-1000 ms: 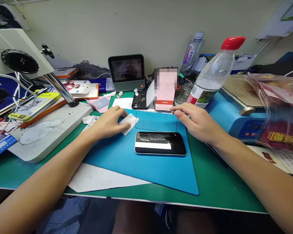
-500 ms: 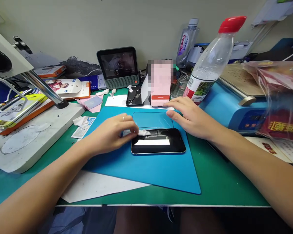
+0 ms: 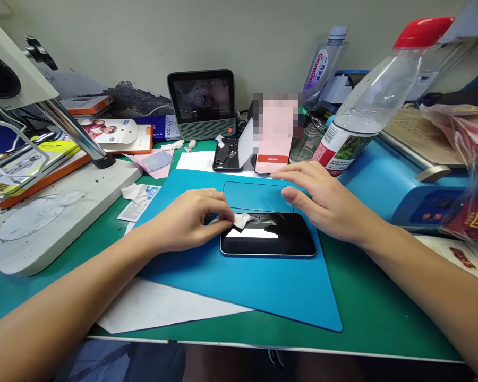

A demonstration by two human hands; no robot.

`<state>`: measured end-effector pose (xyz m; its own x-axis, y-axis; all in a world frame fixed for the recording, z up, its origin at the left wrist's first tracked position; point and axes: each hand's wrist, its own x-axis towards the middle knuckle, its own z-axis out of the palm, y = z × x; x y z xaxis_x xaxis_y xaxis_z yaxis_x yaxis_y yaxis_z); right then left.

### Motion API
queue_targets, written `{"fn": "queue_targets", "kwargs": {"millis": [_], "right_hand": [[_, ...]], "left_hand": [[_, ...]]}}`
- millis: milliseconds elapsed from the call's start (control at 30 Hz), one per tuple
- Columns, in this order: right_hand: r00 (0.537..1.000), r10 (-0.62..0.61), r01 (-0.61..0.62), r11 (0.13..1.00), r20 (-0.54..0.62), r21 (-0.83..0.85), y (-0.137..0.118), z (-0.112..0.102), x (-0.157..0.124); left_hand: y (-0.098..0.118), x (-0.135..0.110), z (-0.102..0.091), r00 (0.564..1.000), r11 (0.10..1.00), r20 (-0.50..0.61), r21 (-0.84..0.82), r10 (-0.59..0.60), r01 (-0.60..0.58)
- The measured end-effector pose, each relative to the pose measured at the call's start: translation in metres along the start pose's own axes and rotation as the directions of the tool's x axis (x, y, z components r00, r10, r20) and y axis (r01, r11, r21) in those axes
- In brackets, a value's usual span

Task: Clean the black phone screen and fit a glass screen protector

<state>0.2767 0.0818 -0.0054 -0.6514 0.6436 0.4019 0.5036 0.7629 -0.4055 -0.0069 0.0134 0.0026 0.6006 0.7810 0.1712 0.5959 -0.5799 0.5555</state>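
A black smartphone (image 3: 274,241) lies screen-up on a blue mat (image 3: 242,276). My left hand (image 3: 191,217) pinches a small white wipe (image 3: 242,220) and presses it onto the phone's left end. My right hand (image 3: 322,199) hovers just beyond the phone's right end, fingers stretched out and holding nothing, beside a clear screen protector (image 3: 257,195) that lies on the mat behind the phone.
A leaning phone (image 3: 274,135), a small speaker screen (image 3: 202,103) and two plastic bottles (image 3: 366,106) stand at the back. A microscope base (image 3: 56,212) is at the left, a blue machine (image 3: 406,185) at the right. White paper (image 3: 155,305) pokes out under the mat.
My left hand picked up the white wipe from the mat and brought it onto the phone's left end. The right hand shifted slightly toward the phone. The camera moved a little.
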Motion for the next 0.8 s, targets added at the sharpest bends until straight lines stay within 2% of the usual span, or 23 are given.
{"fn": "queue_targets", "kwargs": {"millis": [133,267,433,667,800], "right_hand": [[1.000,-0.015,0.015,1.000,-0.020,0.003,0.001,-0.001,-0.002],[0.999,-0.029,0.029,1.000,-0.025,-0.004,-0.001,-0.001,-0.002],[0.999,-0.045,0.045,0.999,-0.025,0.003,-0.003,-0.001,-0.002],[1.000,-0.022,0.023,1.000,-0.020,0.015,-0.001,-0.001,-0.002],[0.999,-0.029,0.029,0.999,-0.025,0.020,0.000,-0.001,-0.002]], "left_hand": [[0.003,-0.002,-0.002,0.982,0.988,0.112,0.008,0.153,-0.155],[0.004,-0.003,-0.005,0.983,0.982,0.118,0.112,0.137,-0.151],[0.010,0.001,0.002,0.956,0.970,0.179,0.027,0.231,-0.240],[-0.006,-0.001,0.000,0.979,0.976,0.059,0.080,0.197,-0.201],[-0.002,-0.002,-0.005,0.977,0.959,0.022,0.188,0.214,-0.215]]}}
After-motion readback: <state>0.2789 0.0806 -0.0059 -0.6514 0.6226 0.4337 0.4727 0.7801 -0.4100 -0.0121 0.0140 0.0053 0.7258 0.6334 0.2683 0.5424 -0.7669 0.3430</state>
